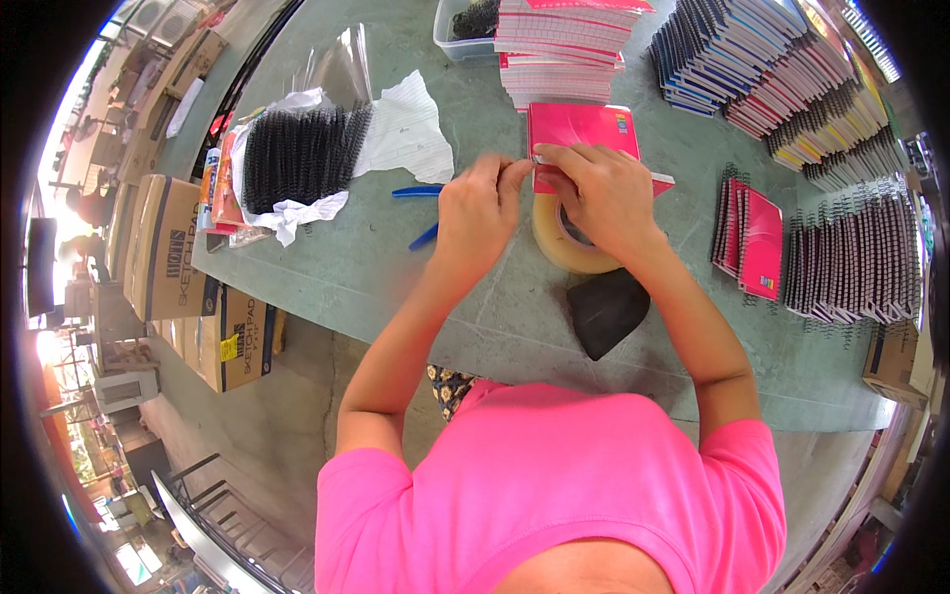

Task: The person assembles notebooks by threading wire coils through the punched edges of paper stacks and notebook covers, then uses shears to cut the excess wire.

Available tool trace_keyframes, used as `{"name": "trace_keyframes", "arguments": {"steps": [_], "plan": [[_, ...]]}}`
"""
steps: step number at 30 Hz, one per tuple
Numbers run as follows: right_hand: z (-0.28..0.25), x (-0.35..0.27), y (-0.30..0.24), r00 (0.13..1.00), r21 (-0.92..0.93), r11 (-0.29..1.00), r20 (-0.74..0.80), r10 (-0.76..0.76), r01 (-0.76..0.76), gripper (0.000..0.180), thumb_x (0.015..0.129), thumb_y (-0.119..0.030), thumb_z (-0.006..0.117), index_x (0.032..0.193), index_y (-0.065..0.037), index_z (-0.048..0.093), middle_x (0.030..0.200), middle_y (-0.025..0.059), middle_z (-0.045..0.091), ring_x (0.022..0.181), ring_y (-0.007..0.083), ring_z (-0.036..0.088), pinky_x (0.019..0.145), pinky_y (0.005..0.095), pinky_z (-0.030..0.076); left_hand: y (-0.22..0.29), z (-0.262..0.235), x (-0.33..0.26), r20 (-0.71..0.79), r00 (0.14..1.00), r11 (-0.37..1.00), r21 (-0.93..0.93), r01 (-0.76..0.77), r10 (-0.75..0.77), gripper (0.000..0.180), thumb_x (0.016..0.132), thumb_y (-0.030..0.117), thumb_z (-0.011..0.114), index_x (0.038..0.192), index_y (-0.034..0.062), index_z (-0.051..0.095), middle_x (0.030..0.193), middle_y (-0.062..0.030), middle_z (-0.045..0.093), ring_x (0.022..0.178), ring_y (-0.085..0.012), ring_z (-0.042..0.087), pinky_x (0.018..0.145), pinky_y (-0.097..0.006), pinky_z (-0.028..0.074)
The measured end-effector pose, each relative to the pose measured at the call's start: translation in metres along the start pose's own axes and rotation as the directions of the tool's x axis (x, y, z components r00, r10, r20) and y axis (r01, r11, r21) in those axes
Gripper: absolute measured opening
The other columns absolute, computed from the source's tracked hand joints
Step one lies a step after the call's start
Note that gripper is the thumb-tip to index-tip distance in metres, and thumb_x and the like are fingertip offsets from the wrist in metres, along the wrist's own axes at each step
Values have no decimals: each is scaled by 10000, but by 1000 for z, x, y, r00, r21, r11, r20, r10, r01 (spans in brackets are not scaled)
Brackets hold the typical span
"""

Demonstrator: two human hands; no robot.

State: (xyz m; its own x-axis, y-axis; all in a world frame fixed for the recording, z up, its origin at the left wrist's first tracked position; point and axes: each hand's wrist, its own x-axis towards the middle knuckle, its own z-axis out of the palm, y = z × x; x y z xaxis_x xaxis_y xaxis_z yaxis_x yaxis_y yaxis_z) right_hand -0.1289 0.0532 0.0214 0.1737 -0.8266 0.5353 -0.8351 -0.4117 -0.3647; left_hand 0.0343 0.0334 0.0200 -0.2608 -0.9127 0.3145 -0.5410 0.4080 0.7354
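The worktop (396, 287) is grey-green. On it a bright pink notebook (579, 134) lies by a translucent yellowish tape roll (564, 247), a black cloth (606, 309) and blue-handled scissors (421, 213). Near the left edge, black spiral coils (302, 153) rest on white lined paper (406, 129).

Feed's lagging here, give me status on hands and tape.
Left hand pinching tape end. Right hand holding the tape roll on the table. Pink notebook just behind. Blue scissors beside left hand.
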Motion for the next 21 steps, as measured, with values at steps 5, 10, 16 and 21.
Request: {"name": "trace_keyframes", "arguments": {"steps": [5,10,16,21], "plan": [[-5,4,7,998,11,1000,55,-8,8,188,763,-143,626,946,-103,617,752,62,631,717,267,610,594,372,450,-8,-17,10,232,968,994,-32,104,-94,244,876,236,582,955,7,608,717,-153,604,660,-217,600,611,-315,456],[3,10,4,999,172,985,-41,12,-4,172,814,-160,601,963,-80,573,763,74,625,704,284,605,591,389,441,-9,-24,18,97,977,982,-6,-189,188,234,809,191,653,944,7,601,763,-153,608,706,-260,594,633,-345,459],[4,12,6,998,180,984,58,4,-14,186,830,-189,610,933,-69,510,829,97,622,722,303,599,593,401,437,-4,-28,21,46,928,895,251,-369,370,246,774,201,689,949,42,622,849,-132,632,765,-278,610,646,-363,465],[3,9,7,992,293,947,46,121,-129,156,826,-161,610,909,-62,520,858,94,626,742,300,608,623,392,456,30,0,-38,345,909,917,234,-323,232,353,719,232,728,993,59,588,944,-112,601,867,-278,587,664,-412,481]]}}
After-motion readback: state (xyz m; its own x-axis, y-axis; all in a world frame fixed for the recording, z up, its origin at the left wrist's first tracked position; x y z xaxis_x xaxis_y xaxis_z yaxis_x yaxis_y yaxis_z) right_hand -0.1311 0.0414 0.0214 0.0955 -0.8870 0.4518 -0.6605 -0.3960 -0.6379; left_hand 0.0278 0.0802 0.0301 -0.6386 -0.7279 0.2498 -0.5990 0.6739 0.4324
